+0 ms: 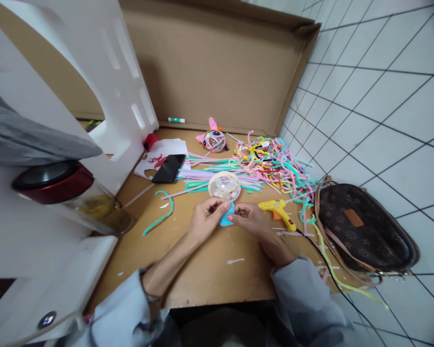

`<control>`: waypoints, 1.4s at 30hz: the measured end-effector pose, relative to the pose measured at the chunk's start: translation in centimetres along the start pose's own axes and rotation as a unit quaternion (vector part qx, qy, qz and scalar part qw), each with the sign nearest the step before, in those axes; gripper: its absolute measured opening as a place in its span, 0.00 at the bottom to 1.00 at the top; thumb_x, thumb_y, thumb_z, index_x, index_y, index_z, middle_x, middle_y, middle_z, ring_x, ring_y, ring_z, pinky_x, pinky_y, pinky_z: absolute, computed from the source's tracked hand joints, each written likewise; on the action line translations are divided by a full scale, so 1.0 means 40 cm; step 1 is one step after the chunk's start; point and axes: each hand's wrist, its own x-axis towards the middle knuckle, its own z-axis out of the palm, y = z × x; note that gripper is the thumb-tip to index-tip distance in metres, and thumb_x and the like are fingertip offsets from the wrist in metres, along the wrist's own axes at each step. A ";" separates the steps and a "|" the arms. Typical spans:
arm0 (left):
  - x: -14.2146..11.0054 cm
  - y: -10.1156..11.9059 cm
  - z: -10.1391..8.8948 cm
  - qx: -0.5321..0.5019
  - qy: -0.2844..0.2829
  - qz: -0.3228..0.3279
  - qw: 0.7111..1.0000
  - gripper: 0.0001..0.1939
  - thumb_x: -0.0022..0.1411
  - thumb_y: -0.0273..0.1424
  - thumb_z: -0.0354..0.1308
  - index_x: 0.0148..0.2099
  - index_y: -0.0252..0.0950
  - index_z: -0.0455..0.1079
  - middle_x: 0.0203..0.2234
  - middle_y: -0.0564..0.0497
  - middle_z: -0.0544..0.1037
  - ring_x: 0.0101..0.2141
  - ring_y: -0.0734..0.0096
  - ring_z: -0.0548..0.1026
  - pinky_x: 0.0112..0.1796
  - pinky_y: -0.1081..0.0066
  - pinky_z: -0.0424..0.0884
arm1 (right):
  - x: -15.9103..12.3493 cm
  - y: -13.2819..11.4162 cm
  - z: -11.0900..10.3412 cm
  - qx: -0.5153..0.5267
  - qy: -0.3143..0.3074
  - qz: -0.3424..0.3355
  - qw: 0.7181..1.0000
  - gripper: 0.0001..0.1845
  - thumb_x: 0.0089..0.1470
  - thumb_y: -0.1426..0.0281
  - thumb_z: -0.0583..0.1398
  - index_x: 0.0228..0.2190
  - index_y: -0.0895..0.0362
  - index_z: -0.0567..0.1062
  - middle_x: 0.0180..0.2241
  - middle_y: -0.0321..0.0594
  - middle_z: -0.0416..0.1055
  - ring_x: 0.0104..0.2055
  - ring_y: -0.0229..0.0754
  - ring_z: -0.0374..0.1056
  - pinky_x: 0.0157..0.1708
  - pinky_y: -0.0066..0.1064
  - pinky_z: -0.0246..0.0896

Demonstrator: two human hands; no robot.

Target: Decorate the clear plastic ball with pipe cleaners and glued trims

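Between my two hands is a small blue ribbed piece [226,218], seemingly made of fuzzy pipe cleaners. My left hand [207,217] pinches its upper left side with thumb and fingers. On its right side, my right hand [251,219] grips it with the thumb across the front. Just beyond the fingertips sits a round, pale-rimmed clear bowl [217,180] with small bits inside; its near edge is partly hidden by the hands. To the right of my right hand lies a yellow hot glue gun [278,208] with a black cord.
Straight pipe cleaners [210,176] and a tangled heap of them [275,161] lie behind the bowl. A pink ball-shaped figure [214,140], a black phone [169,168] and a marker [176,120] are farther back. A brown handbag [365,226] stands right; a glass bottle [94,207] stands left.
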 end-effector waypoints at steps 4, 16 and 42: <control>0.013 -0.002 -0.021 0.006 0.069 0.023 0.997 0.16 0.58 0.44 0.61 0.35 0.35 0.75 0.27 0.52 0.77 0.29 0.71 0.70 0.33 0.73 0.65 | -0.001 -0.005 -0.018 0.033 0.047 -0.022 0.998 0.19 0.39 0.54 0.70 0.22 0.56 0.74 0.19 0.31 0.68 0.22 0.33 0.59 0.23 0.26 0.53; 0.030 -0.007 -0.022 -0.056 0.121 0.046 0.990 0.19 0.51 0.44 0.66 0.38 0.36 0.72 0.29 0.52 0.75 0.30 0.72 0.70 0.34 0.73 0.65 | 0.000 -0.011 -0.026 0.191 0.137 0.002 0.972 0.21 0.34 0.56 0.72 0.24 0.57 0.73 0.18 0.32 0.70 0.18 0.32 0.61 0.19 0.26 0.57; 0.156 -0.131 -0.068 0.090 0.059 -0.013 0.994 0.32 0.54 0.46 0.61 0.57 0.35 0.70 0.57 0.39 0.73 0.57 0.49 0.70 0.57 0.52 0.64 | 0.178 -0.015 -0.039 0.271 0.281 -0.065 0.918 0.14 0.35 0.66 0.72 0.22 0.54 0.71 0.25 0.30 0.76 0.29 0.34 0.69 0.32 0.26 0.66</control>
